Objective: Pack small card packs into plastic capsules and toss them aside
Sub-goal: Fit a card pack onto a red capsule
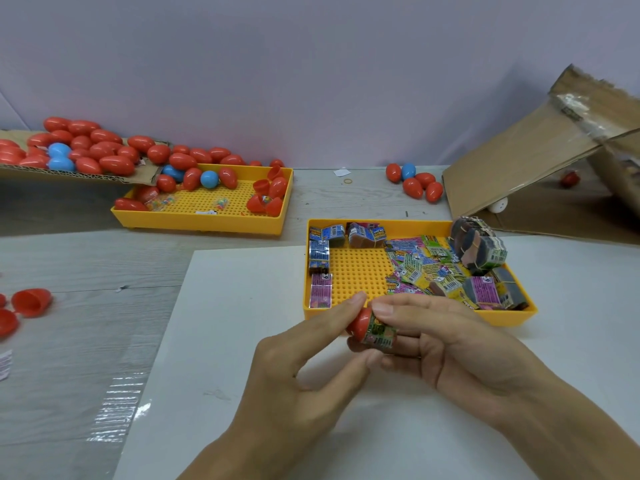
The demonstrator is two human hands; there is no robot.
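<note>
Card pack halfway inside red capsule half

Single head-worn view, wide-angle. It looked forward and down from above the near edge of the surface. Both hands sat close, low in centre frame. The far wall filled the top third. Straight edges bowed toward the frame borders. No second view was available for overlap.

Two bare hands, left hand & right hand, forearms bare, no sleeves/rings/gloves visible.
</note>
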